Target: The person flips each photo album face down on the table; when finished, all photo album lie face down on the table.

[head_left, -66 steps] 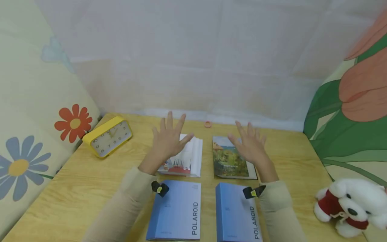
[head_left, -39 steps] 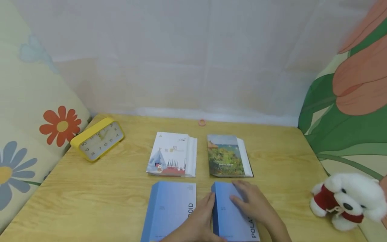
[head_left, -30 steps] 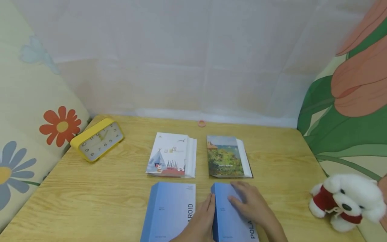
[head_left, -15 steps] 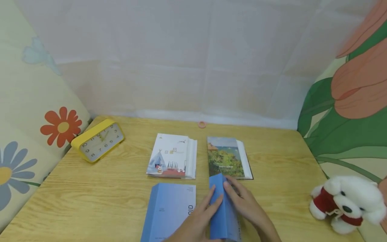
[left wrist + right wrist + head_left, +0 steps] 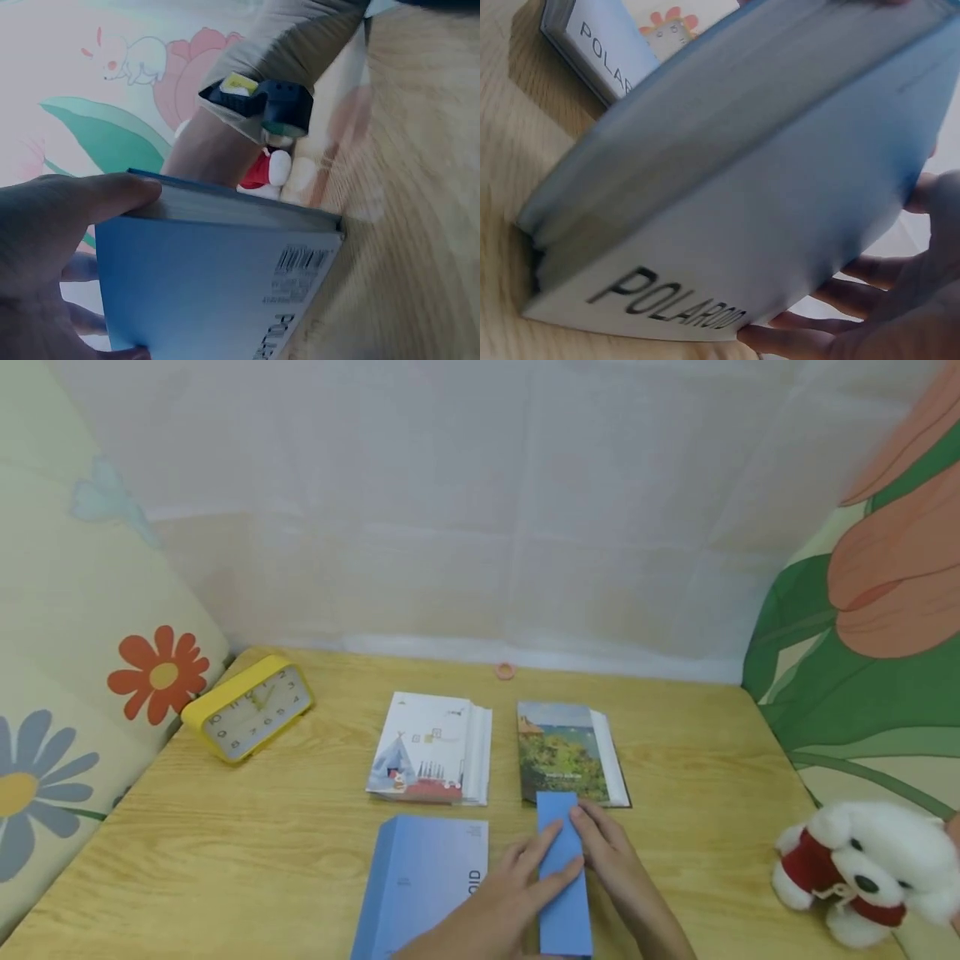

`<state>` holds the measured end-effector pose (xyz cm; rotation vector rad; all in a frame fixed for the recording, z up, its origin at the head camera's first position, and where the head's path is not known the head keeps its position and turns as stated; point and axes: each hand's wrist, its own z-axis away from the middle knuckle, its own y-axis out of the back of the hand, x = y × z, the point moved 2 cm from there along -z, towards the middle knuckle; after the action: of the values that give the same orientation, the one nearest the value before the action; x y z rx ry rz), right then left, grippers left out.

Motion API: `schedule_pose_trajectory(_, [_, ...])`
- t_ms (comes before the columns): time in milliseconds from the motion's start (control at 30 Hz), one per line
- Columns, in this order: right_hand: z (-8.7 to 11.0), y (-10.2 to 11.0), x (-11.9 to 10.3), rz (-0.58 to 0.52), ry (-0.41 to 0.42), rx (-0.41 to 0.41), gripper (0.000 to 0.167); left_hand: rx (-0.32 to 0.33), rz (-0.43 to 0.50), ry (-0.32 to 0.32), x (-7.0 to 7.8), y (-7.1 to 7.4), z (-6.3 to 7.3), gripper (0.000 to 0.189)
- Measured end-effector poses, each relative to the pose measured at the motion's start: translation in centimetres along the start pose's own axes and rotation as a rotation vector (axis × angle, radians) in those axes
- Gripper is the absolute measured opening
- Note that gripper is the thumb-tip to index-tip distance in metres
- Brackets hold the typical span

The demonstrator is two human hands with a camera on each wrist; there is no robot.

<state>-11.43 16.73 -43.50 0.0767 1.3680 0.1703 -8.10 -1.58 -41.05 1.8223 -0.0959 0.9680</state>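
Note:
A blue photo album (image 5: 564, 910) marked POLAROID stands on its page edge with the spine facing up. My left hand (image 5: 502, 893) grips it from the left, fingertips over the spine. In the left wrist view, the left thumb (image 5: 124, 191) lies along its end by the pages. From the other side my right hand (image 5: 626, 881) holds it, and in the right wrist view those fingers (image 5: 855, 289) press against the cover. Just left lies a second blue album (image 5: 423, 868), partly hidden by my left forearm.
Behind are a white album (image 5: 416, 752) with a tent picture and a landscape-covered photo album (image 5: 558, 747). A yellow clock (image 5: 255, 710) sits back left, a small pink ring (image 5: 505, 671) by the back cloth. At right is a white plush toy (image 5: 862, 868) in red.
Both hands came down from over the back albums to the right blue album. It has tipped up from lying flat to standing, spine upward, between the hands.

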Motion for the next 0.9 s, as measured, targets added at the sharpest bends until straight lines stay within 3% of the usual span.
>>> schedule_pose_trajectory(100, [0.0, 0.0, -0.3, -0.007, 0.041, 0.002, 0.064, 0.019, 0.023, -0.009, -0.1, 0.0, 0.1, 0.083])
schedule_pose_trajectory(167, [0.0, 0.1, -0.7, 0.011, 0.081, 0.012, 0.056, 0.036, 0.099, -0.005, -0.3, -0.2, 0.2, 0.087])
schedule_pose_trajectory(233, [-0.1, 0.2, -1.0, 0.027, 0.102, 0.02, 0.05, 0.062, 0.233, 0.031, -0.7, -0.8, 0.3, 0.098])
schedule_pose_trajectory(333, [-0.2, 0.2, -1.3, 0.088, 0.094, 0.035, 0.05, 0.125, 0.506, 0.095, -1.4, -2.0, 0.1, 0.115])
schedule_pose_trajectory(433, [-0.3, 0.2, -1.5, 0.121, 0.066, 0.037, 0.051, 0.183, 0.732, 0.09, -2.1, -3.4, -0.5, 0.124])
schedule_pose_trajectory(533, [-0.3, 0.2, -1.6, 0.138, 0.057, 0.042, 0.054, 0.158, 0.884, 0.073, -2.7, -5.0, -1.0, 0.121])
schedule_pose_trajectory(633, [-0.3, 0.1, -1.6, 0.136, 0.048, 0.049, 0.053, 0.109, 0.9, 0.142, -3.2, -6.2, -1.1, 0.116])
schedule_pose_trajectory(700, [-0.3, 0.2, -1.4, 0.113, 0.045, 0.049, 0.052, 0.102, 0.849, 0.167, -3.4, -6.6, -1.1, 0.117])
schedule_pose_trajectory(800, [-0.3, 0.8, -0.9, 0.038, 0.05, 0.043, 0.051, 0.112, 0.741, 0.211, -3.4, -6.4, -1.0, 0.123])
schedule_pose_trajectory(900, [0.0, 1.9, -0.4, -0.011, 0.055, 0.051, 0.05, 0.107, 0.572, 0.273, -3.3, -5.8, -1.0, 0.127])
